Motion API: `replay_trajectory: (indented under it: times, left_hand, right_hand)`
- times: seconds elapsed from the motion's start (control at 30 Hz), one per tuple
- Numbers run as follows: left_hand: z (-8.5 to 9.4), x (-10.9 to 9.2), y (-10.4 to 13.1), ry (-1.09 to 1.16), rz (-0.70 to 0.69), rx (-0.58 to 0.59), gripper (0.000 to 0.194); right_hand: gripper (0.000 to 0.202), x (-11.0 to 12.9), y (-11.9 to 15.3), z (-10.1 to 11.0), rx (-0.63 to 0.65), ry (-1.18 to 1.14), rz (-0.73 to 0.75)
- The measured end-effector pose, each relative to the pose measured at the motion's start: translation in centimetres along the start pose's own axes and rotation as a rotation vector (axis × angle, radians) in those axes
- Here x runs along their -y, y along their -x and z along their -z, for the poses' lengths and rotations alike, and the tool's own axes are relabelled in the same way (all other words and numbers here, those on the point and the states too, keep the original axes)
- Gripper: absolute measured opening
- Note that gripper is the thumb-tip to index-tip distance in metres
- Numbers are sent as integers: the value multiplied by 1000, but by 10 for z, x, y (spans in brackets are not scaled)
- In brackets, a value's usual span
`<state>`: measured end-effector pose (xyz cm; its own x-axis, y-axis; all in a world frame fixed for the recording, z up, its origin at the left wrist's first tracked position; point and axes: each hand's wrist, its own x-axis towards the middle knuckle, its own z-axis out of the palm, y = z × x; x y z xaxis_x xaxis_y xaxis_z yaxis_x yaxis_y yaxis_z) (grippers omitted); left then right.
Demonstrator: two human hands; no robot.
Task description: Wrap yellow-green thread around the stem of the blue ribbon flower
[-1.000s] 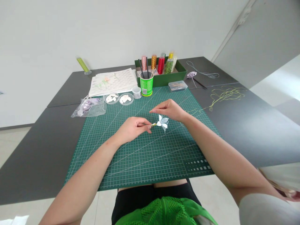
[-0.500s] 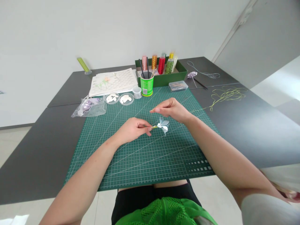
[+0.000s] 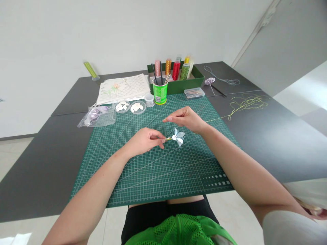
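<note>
My left hand (image 3: 146, 141) is closed in a pinch on the stem of a small artificial flower (image 3: 178, 136). Its petals are pale blue and white and point to the right; yellow-green wrapping shows on the stem at my fingertips. Above and right of it is my right hand (image 3: 187, 119), thumb and fingers pressed together, apart from the flower. A yellow-green thread (image 3: 217, 119) runs in from the right and disappears behind my right wrist; the bit at the fingertips is too fine to make out. Both hands are over the green cutting mat (image 3: 158, 177).
Loose thread (image 3: 246, 102) lies tangled at right. Behind the mat stand a green can (image 3: 160, 94) with sticks and a box (image 3: 196, 83) of thread spools. Dishes of white petals (image 3: 138, 108), a plastic bag (image 3: 98, 116) and paper sheets (image 3: 122, 90) lie left.
The flower has turned a little, so its petals face slightly differently. Both hands keep almost the same place and grip.
</note>
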<state>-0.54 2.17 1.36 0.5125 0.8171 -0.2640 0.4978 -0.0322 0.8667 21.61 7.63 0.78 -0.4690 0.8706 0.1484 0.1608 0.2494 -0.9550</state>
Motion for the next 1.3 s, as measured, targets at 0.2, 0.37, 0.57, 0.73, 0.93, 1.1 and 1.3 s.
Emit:
replay_trajectory:
  times: [0.2,0.37,0.57,0.73,0.93,1.1,1.3]
  left_hand:
    - [1,1,2,-44,-44,-42,22]
    - [3,2,2,-88,-88,-148,21]
    - [5,-1,4,-113,-128,-227,18]
    - [3,-4,7,-137,-185,-316,11]
    - [6,2,0,19,-184,-435,31]
    - [12,7,-7,346,-124,-475,32]
    - [16,9,-8,520,-80,-520,35]
  right_hand:
    - [29,-11,-4,1,0,91,3]
    - [30,-21,-7,0,16,206,25]
    - [29,-28,-9,2,98,124,3]
    - [31,-28,-9,2,164,63,-74]
    - [34,-24,-7,-4,156,57,-78]
    - [40,-26,-7,-8,4,-129,-91]
    - [42,-34,-10,11,-190,-140,-120]
